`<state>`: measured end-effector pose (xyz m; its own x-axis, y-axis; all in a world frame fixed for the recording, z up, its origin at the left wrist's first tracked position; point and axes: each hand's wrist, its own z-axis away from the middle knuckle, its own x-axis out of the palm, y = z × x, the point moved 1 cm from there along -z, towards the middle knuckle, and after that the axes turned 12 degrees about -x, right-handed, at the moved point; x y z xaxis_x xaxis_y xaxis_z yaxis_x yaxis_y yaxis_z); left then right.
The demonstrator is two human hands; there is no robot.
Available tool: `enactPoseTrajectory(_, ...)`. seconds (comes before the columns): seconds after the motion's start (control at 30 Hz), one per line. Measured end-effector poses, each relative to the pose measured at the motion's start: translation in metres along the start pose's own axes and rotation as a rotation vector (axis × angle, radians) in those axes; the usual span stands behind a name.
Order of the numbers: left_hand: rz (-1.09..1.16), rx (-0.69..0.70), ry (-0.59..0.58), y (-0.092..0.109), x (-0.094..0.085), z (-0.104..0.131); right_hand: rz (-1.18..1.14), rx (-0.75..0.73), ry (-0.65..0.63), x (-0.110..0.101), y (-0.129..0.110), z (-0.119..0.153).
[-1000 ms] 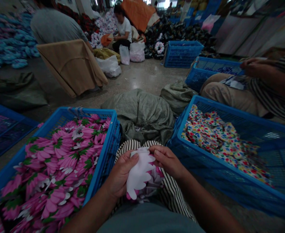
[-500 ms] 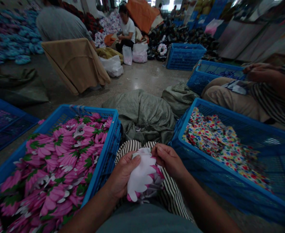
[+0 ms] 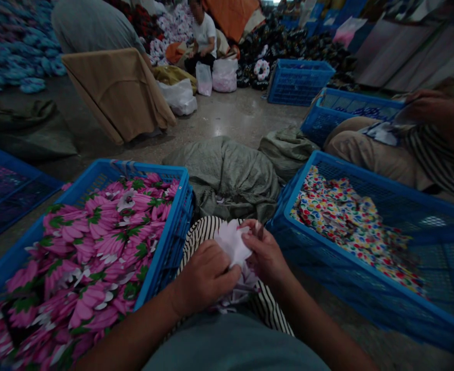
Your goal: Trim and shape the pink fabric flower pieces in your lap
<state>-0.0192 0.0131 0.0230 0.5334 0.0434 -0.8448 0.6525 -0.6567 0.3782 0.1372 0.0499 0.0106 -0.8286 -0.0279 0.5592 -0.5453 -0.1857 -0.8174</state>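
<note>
White scalloped cloth piece (image 3: 230, 241) is up between my hands, over my lap in striped trousers (image 3: 201, 233). Left hand (image 3: 211, 275) curled, gripping its near-left part; right hand (image 3: 263, 250) pinching its right edge, thumb against fingers. More pale cloth (image 3: 232, 300) just under my hands, on the lap. Left of them: blue crate (image 3: 161, 168) of pink petal-print pieces (image 3: 99, 247). Right of them: another blue crate (image 3: 299, 185), multicolored printed cloth (image 3: 346, 211) inside. Green woven sack (image 3: 227, 165) beyond my hands, on the floor.
</note>
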Motion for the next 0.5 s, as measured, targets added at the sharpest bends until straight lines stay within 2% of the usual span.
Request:
enactPoseTrajectory(0.07,0.084,-0.022,-0.053,0.003,0.004,0.008,-0.015,-0.087,0.071,-0.006,-0.009,-0.007)
enactPoseTrajectory(0.13,0.255,-0.152,-0.098,0.002,0.01,0.017,-0.012,-0.136,0.098,-0.013,-0.017,-0.012)
enactPoseTrajectory(0.17,0.376,-0.275,-0.118,0.001,0.013,0.019,-0.004,-0.154,0.099,-0.015,-0.02,-0.014)
enactPoseTrajectory(0.23,0.711,-0.622,-0.143,-0.004,0.021,0.021,0.005,-0.196,0.09,-0.015,-0.024,-0.014)
enactPoseTrajectory(0.3,1.178,-0.971,-0.154,-0.006,0.027,0.015,-0.01,-0.217,0.065,-0.011,-0.023,-0.013)
enactPoseTrajectory(0.33,1.429,-1.09,-0.176,-0.005,0.029,0.01,-0.023,-0.218,0.049,-0.009,-0.022,-0.012)
enactPoseTrajectory(0.4,1.827,-1.175,-0.22,0.001,0.029,-0.003,-0.033,-0.199,0.008,-0.006,-0.017,-0.011)
enactPoseTrajectory(0.47,1.989,-1.158,-0.178,0.007,0.025,-0.017,0.026,-0.178,-0.021,-0.007,-0.012,-0.012)
enactPoseTrajectory(0.5,1.996,-1.15,-0.11,0.009,0.021,-0.023,0.095,-0.185,-0.016,-0.009,-0.01,-0.014)
